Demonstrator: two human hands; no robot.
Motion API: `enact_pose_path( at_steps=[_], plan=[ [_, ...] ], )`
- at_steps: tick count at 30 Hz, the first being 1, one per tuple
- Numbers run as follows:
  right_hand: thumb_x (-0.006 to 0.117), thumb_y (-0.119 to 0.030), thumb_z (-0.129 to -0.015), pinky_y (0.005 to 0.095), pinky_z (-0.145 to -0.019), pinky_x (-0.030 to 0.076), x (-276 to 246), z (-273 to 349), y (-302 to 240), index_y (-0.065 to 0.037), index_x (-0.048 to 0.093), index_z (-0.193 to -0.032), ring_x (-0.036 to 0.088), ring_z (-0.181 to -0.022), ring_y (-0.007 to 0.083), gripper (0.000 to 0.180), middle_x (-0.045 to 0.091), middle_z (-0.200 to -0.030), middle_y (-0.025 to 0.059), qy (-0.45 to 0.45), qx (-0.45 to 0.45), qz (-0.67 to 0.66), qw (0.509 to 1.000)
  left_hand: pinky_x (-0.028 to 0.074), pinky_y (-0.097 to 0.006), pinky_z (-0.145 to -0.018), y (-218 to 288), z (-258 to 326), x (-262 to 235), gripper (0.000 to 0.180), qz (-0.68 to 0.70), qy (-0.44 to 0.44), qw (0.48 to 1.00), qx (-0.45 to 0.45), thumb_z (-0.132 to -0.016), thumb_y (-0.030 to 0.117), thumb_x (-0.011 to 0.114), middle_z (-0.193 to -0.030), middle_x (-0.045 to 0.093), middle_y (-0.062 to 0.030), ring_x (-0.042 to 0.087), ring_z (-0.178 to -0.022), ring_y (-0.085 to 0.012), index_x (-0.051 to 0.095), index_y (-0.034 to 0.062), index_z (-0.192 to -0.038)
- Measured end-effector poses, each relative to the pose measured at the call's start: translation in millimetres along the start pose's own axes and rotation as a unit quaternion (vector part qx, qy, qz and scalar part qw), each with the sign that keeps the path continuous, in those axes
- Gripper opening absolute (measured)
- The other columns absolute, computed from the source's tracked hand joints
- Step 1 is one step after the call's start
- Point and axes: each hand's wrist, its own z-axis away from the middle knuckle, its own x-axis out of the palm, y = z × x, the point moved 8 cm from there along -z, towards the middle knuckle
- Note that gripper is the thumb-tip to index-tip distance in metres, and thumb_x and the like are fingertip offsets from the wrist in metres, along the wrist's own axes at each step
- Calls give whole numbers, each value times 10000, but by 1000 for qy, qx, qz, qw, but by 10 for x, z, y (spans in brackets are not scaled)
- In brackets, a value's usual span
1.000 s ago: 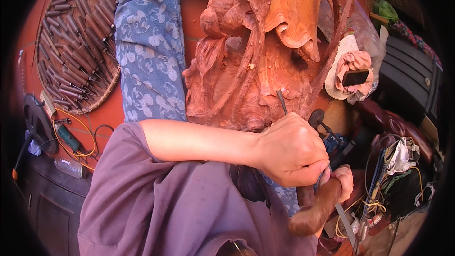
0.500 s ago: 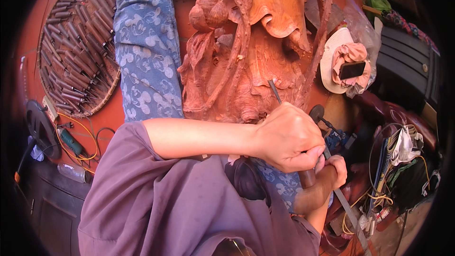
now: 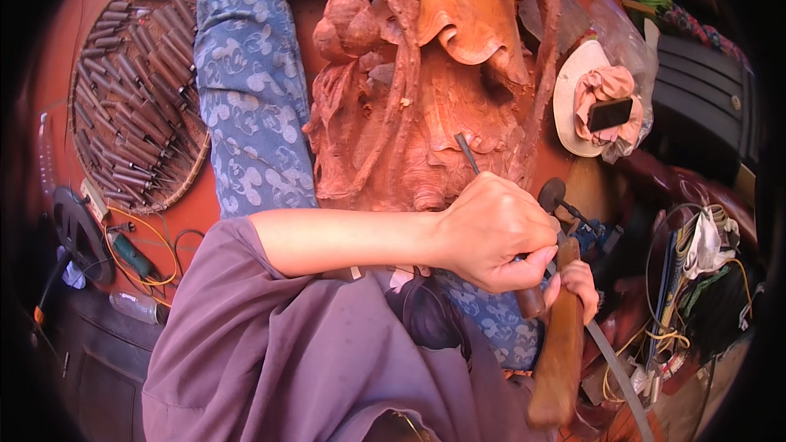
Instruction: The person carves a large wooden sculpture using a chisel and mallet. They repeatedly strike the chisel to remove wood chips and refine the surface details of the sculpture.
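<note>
My left hand [image 3: 495, 233] is closed around a chisel [image 3: 530, 301], its brown handle end poking out below the fist. The dark blade points away from me, its tip at the carved reddish wood sculpture [image 3: 458, 115]. My right hand [image 3: 580, 285] grips a brown wooden mallet [image 3: 555, 360], whose thick end lies toward me. The mallet is beside the chisel's handle end, to its right; whether they touch I cannot tell. The sculpture has rounded buds, thorny stems and a smoother orange-brown draped part.
A round woven tray [image 3: 201, 165] holding several wooden-handled tools is at left, beyond my patterned blue trouser leg [image 3: 250, 90]. A green power tool [image 3: 131, 255] and yellow cord lie nearby. At right are a pale hat [image 3: 573, 106] with a phone [image 3: 610, 115], tangled cords and a grey strip [image 3: 614, 368].
The mallet has swung from beneath the chisel's handle end to its right, now more upright in view. My left hand keeps the chisel in nearly the same place. The whole view has shifted slightly.
</note>
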Motion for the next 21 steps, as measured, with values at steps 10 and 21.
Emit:
enact_pose_path(
  at_steps=[10, 21],
  plan=[
    [734, 14, -764, 361, -543, 480, 79, -35, -4, -28, 452, -844, 556, -553, 219, 297, 562, -659, 95, -88, 4, 140, 986, 467, -376, -491, -27, 21, 18, 172, -27, -21, 999, 0, -732, 150, 620, -596, 528, -68, 568, -536, -273, 530, 69, -611],
    [694, 127, -667, 367, -577, 483, -80, 76, 131, -30, 470, -848, 533, -569, 221, 328, 551, -666, 95, -16, 54, -22, 998, 413, -363, -448, 246, 27, 63, 213, -131, -31, 987, 92, -707, 198, 665, -584, 460, -35, 532, -530, -234, 504, 96, -612]
  ],
)
